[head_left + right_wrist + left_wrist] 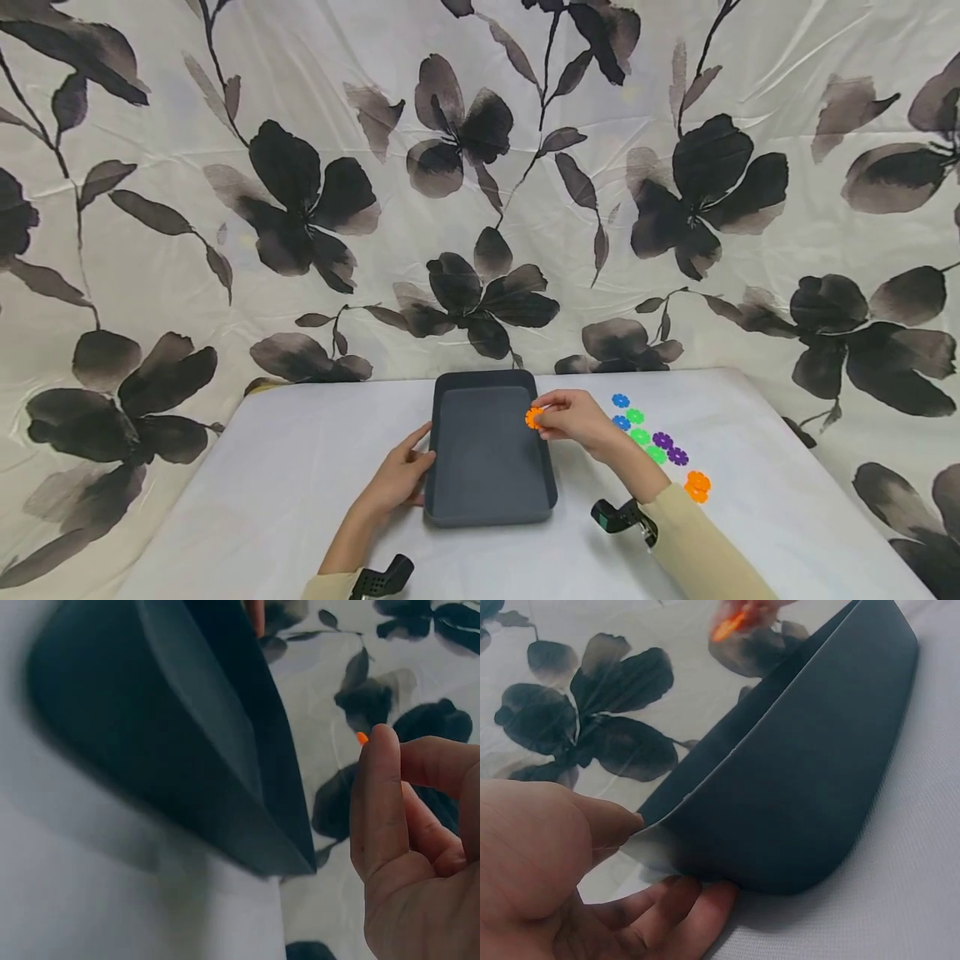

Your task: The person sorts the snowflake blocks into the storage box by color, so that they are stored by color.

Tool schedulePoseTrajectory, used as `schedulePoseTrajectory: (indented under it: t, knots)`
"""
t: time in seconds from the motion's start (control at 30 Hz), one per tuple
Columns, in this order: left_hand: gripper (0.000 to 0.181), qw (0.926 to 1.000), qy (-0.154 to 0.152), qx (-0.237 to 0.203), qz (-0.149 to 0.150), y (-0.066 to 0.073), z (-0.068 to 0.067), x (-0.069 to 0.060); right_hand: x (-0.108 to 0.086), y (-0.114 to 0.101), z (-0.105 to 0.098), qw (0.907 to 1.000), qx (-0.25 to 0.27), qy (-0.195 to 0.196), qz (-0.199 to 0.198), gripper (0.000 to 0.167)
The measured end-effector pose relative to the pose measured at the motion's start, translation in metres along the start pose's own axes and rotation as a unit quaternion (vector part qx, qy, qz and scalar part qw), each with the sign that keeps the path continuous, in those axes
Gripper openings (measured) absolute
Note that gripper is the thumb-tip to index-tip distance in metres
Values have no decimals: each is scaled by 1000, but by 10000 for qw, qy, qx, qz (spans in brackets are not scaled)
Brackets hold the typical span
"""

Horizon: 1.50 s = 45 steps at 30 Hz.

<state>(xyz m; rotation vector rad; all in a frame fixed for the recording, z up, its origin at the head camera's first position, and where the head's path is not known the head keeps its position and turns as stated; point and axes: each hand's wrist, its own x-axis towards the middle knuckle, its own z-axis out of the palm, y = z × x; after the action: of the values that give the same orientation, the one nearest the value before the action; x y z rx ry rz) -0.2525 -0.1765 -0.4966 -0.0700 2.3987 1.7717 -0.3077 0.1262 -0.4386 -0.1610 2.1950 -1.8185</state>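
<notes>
Dark grey tray stands on the white bench. Left hand: fingers and thumb grip the tray's left side. Right hand: fingers narrow, pinching an orange flower-shaped piece raised by the tray's right rim. Right of the tray lie blue pieces, green pieces, purple pieces and other orange pieces.

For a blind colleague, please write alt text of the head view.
A person's right hand pinches an orange flower-shaped disc above the right edge of a gray tray; the left hand grips its left side. More discs lie to the right on a white table: blue, green, purple and orange.
</notes>
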Motion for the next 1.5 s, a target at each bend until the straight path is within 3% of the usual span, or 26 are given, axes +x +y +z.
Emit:
schedulePoseTrajectory:
  t: [0.33, 0.77, 1.23, 1.5]
  knots:
    - [54, 10000, 18, -19, 2, 1, 3, -3, 41, -20, 35, 9993, 9, -360, -90, 33]
    - [54, 9999, 49, -27, -115, 3, 8, -3, 91, -13, 62, 9971, 701, -268, 153, 37]
    - [55, 9999, 8, 6, -130, 3, 2, -4, 112, 4, 99, 9854, 1597, 253, 535, 37]
    - [55, 10000, -14, -45, -75, 5, 1, -4, 117, 6, 111, 9795, 1850, 520, 600, 33]
